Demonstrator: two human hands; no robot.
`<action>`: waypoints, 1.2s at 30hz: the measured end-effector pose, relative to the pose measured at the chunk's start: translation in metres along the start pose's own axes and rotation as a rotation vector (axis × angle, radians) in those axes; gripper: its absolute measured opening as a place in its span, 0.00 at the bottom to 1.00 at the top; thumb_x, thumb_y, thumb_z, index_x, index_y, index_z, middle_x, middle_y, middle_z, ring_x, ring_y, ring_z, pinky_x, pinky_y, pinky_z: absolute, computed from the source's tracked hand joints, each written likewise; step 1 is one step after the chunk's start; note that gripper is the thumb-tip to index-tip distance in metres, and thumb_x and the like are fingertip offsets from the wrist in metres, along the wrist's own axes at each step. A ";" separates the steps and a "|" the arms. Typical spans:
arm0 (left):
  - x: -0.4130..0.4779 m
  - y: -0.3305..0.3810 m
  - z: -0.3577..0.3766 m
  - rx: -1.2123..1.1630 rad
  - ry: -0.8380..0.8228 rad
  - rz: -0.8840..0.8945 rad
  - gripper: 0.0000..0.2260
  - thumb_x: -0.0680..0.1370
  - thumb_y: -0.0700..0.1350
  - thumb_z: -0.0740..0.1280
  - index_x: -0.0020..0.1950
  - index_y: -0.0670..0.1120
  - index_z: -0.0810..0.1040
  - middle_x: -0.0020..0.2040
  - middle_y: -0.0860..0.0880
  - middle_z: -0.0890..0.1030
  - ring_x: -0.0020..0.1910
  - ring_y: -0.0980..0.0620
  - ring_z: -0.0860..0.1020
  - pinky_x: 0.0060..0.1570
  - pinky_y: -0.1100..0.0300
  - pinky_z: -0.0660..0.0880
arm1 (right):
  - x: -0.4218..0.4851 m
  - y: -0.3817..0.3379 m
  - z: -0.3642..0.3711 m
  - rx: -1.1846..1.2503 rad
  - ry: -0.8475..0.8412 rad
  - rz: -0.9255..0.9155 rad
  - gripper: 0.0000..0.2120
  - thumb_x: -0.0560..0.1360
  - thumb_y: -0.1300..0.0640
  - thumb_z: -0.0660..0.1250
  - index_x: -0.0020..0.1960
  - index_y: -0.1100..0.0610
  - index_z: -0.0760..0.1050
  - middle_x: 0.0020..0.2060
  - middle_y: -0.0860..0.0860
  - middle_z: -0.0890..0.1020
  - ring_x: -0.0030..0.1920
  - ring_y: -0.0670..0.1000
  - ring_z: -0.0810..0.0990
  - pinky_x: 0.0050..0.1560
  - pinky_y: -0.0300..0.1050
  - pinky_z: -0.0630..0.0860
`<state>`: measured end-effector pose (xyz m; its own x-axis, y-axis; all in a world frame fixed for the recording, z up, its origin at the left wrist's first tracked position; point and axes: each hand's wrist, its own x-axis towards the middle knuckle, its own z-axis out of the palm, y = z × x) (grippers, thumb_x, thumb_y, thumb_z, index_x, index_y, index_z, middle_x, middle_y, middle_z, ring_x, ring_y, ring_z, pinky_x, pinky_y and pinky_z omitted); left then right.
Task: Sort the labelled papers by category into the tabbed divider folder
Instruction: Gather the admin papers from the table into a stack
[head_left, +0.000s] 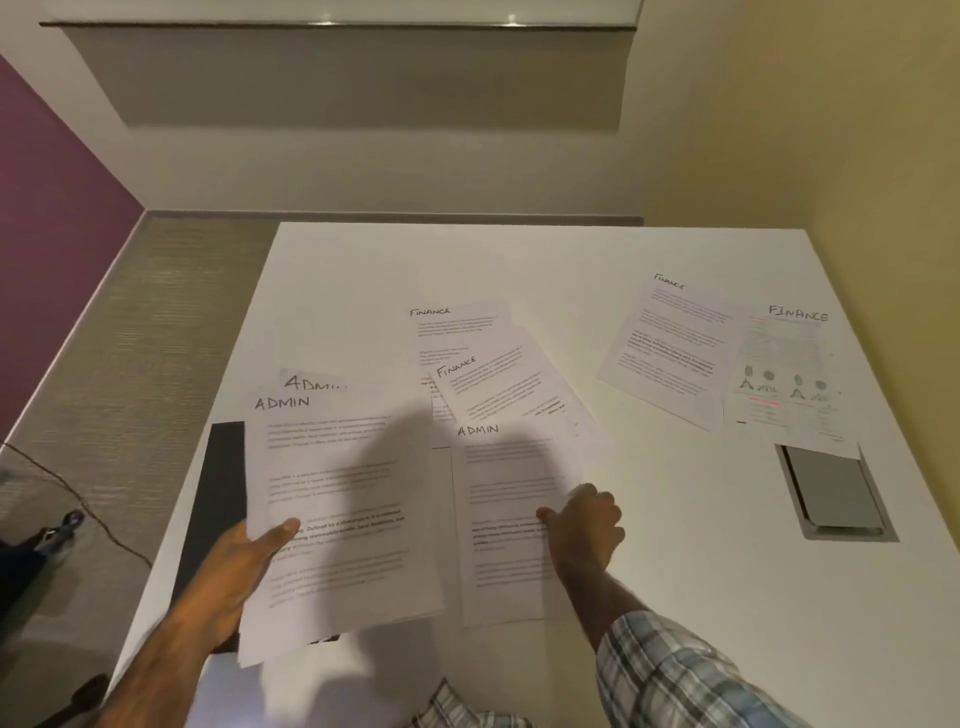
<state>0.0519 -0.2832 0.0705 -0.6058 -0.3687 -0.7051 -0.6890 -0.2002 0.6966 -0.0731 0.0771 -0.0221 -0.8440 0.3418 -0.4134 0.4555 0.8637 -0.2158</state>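
One ADMIN sheet (337, 467) in left grip (244, 561) | second ADMIN sheet (501, 483) pinched by right grip (587, 525) | FINANCE sheets (493, 384) beyond

Warm, dimmish light is falling from above, casting soft dark shadows across the papers (337, 467); printed text is blurring, and wide-angle distortion is bending the surface (675, 519) edges.

an office, by the look of it: a white bench (675, 519) with a grey hatch (836, 493) set flush in its top, printed admin papers (332, 467) and finance papers (670, 353) spread over it, grey carpet (156, 322) underfoot and a purple wall (52, 234) alongside.
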 end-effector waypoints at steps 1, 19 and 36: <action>0.004 0.003 -0.001 0.016 -0.009 0.007 0.12 0.81 0.44 0.68 0.64 0.45 0.79 0.53 0.39 0.86 0.53 0.36 0.85 0.58 0.37 0.78 | 0.003 -0.001 0.003 0.013 -0.014 0.005 0.26 0.72 0.43 0.75 0.61 0.57 0.73 0.56 0.55 0.78 0.58 0.57 0.76 0.57 0.55 0.74; 0.015 0.039 0.051 -0.098 -0.232 0.087 0.11 0.80 0.39 0.68 0.62 0.37 0.80 0.54 0.35 0.85 0.48 0.38 0.86 0.44 0.49 0.84 | 0.012 0.026 -0.168 1.144 0.150 -0.014 0.02 0.76 0.63 0.69 0.45 0.58 0.80 0.28 0.54 0.77 0.24 0.48 0.70 0.25 0.34 0.66; -0.014 0.067 0.117 -0.098 -0.473 0.203 0.26 0.79 0.67 0.61 0.72 0.55 0.75 0.68 0.56 0.80 0.69 0.52 0.76 0.73 0.46 0.68 | -0.049 -0.031 -0.156 1.358 -0.443 0.001 0.22 0.76 0.68 0.71 0.68 0.58 0.72 0.55 0.58 0.87 0.55 0.61 0.86 0.59 0.59 0.81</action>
<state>-0.0320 -0.1850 0.1116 -0.8525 0.0365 -0.5215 -0.5120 -0.2593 0.8189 -0.0899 0.0910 0.1431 -0.8018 -0.0183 -0.5973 0.5833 -0.2413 -0.7756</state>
